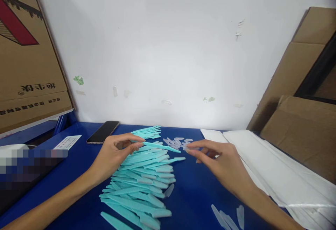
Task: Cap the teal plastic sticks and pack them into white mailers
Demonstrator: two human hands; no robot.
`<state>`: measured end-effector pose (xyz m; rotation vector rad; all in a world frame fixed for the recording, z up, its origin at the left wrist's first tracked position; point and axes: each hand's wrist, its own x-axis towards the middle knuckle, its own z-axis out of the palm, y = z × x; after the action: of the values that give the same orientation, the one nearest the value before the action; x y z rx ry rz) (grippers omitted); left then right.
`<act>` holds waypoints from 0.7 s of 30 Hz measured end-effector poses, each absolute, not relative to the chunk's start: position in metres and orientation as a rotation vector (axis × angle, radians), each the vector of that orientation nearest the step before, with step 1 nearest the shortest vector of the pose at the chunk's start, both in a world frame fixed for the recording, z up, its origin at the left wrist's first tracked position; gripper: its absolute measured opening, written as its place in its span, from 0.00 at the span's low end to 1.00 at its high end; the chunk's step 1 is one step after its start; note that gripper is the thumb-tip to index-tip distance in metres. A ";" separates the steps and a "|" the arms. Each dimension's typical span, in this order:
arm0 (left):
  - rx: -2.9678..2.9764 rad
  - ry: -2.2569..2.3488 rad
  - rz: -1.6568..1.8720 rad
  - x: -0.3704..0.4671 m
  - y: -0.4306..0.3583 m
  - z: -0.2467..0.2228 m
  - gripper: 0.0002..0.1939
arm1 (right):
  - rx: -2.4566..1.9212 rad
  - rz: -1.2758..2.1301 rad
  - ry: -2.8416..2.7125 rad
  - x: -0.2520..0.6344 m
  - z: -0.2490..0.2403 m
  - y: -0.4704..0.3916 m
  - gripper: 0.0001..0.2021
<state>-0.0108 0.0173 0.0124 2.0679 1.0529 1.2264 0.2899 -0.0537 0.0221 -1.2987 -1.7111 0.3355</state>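
My left hand (119,151) pinches the handle end of a teal eyebrow razor (161,146), its blade end pointing right. Beneath it lies a large pile of similar teal razors (141,181), with a smaller bundle (147,132) behind. My right hand (215,154) has thumb and forefinger closed together at the right of the razor's tip, apart from it. A small translucent piece, seemingly a blade cap (186,147), shows at those fingertips, partly hidden. Loose clear caps (174,142) lie scattered just behind and left of the right fingertips.
More clear caps (222,217) lie at the front right. White flat sheets or bags (262,163) cover the right side. A phone (103,132) and a printed card (67,142) rest at the left. Cardboard (31,58) stands left, more cardboard (301,128) right, against a white wall (162,48).
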 end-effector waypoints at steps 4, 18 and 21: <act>2.023 1.066 1.242 -0.010 0.017 0.013 0.11 | -1.295 0.470 -1.618 0.284 0.023 -0.055 0.07; 1.901 1.106 1.125 -0.005 0.009 0.015 0.15 | -1.261 0.624 -1.527 0.276 0.011 -0.054 0.09; 1.935 1.094 1.089 -0.005 0.007 0.017 0.14 | -1.243 0.730 -1.452 0.276 0.015 -0.053 0.12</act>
<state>-0.0049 0.0074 0.0173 1.9346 1.0937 1.0889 0.2756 -0.0528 0.0146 -1.2432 -1.4524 0.7300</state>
